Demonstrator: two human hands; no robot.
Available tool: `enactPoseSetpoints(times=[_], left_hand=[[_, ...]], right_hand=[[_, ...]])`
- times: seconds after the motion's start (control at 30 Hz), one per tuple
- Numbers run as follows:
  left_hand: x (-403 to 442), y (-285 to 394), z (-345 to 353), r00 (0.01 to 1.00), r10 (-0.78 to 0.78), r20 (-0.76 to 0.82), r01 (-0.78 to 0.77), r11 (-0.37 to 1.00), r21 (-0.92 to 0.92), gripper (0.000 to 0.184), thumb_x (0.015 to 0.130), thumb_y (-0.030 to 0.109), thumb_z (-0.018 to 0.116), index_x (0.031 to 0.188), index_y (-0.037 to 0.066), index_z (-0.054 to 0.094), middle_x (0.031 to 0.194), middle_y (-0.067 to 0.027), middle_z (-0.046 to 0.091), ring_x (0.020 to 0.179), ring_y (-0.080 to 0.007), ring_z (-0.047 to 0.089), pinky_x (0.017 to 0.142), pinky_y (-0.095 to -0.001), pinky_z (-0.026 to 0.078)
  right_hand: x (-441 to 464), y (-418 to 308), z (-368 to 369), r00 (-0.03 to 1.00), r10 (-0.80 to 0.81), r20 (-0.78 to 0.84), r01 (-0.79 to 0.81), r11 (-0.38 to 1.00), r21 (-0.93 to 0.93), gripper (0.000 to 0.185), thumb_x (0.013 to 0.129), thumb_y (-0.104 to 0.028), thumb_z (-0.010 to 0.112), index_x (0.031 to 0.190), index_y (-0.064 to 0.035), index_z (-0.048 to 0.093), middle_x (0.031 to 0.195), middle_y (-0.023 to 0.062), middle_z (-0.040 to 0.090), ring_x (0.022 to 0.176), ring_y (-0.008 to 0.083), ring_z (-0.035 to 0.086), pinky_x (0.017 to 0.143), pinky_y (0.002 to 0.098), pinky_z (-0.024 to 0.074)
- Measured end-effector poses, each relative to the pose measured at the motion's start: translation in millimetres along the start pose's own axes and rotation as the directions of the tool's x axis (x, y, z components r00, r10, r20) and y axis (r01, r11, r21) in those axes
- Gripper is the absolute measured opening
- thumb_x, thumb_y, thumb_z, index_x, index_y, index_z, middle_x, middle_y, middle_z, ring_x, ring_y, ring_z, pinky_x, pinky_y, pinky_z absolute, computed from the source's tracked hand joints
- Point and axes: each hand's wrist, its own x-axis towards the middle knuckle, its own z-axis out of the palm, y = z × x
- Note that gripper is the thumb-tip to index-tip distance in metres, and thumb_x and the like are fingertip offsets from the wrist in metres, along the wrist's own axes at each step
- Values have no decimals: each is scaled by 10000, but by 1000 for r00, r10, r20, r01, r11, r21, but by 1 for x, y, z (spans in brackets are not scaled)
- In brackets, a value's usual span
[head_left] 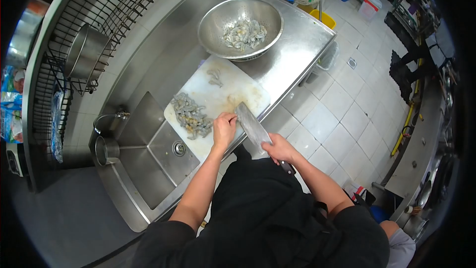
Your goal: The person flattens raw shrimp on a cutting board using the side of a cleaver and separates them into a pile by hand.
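My right hand (pixel 279 149) grips the dark handle of a cleaver (pixel 253 127), its broad blade reaching up over the near right edge of a white cutting board (pixel 243 82). Beside the blade tip, my left hand (pixel 225 130) has its fingers pinched together low over the board; whatever is between them is too small to make out. A pile of raw shrimp (pixel 190 115) lies on the board's left side, left of my left hand. A few more shrimp (pixel 214 77) lie near its far edge. Beyond the board stands a metal colander (pixel 208 39) with peeled-looking shrimp in it.
A steel sink (pixel 148 164) with a drain is at the left, partly under the board. A wire rack (pixel 114 20) holds a metal pot (pixel 84 52). Tiled floor (pixel 322 119) lies to the right, with a yellow bucket (pixel 323 19) and another person's sleeve (pixel 400 248) at lower right.
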Motion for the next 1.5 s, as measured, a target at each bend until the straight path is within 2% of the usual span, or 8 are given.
enactPoseSetpoints(times=[0.43,0.93,1.0,1.03,1.13,1.2,1.43,1.5], left_hand=[[-16,4,11,939,-339,-64,327,934,-145,202,811,63,742,1000,-6,769,867,-146,759,744,-191,709,733,-313,561],[47,-10,16,944,-330,-19,328,930,164,380,793,194,687,1095,-36,704,849,-205,728,793,-357,710,780,-381,560],[81,-33,8,925,-351,-145,297,906,-303,374,808,182,651,1099,-50,691,912,-219,730,873,-356,714,808,-400,559],[91,-27,-10,927,-347,-143,292,907,-305,374,808,182,651,1099,-50,691,912,-219,730,873,-356,714,808,-400,559],[112,-18,-67,948,-315,-48,312,948,-57,344,829,150,626,1107,-42,691,964,-225,732,954,-347,712,830,-413,566],[112,-33,-78,921,-364,139,190,730,656,290,812,79,647,1081,-10,707,1043,-209,724,940,-343,713,817,-419,583],[71,-48,-60,940,-165,298,-154,576,803,196,756,33,657,931,33,744,1045,-181,713,987,-346,687,871,-428,568],[69,-42,-59,924,-46,380,-189,808,558,236,750,-6,642,965,26,733,996,-171,707,1045,-345,658,867,-444,564]], right_hand=[[2,19,28,991,-71,-112,55,989,-140,303,951,-211,523,1061,69,558,611,137,597,419,218,584,401,385,467],[-55,4,-12,994,103,-20,-105,979,-177,308,964,-214,537,1130,44,564,619,134,607,439,205,582,417,368,463],[-51,0,-14,994,94,-57,-102,983,-155,299,964,-210,536,1100,55,559,615,135,605,437,206,583,415,369,465],[-47,0,-14,994,80,-77,-93,980,-178,295,963,-210,537,1075,62,551,613,138,603,435,207,584,411,370,466],[-38,-6,-13,992,53,-114,-74,979,-192,297,961,-212,540,1044,73,541,607,145,601,433,211,585,404,372,468],[-32,-8,-10,991,42,-128,-66,980,-186,302,960,-215,542,1038,78,537,604,149,600,433,213,586,401,374,469],[-7,-6,4,992,2,-126,-29,977,-213,332,957,-234,541,1041,87,522,591,156,596,425,219,586,395,376,468],[2,-9,6,992,16,-124,-43,974,-221,333,956,-234,539,1041,87,520,590,158,595,422,219,584,394,375,469]])
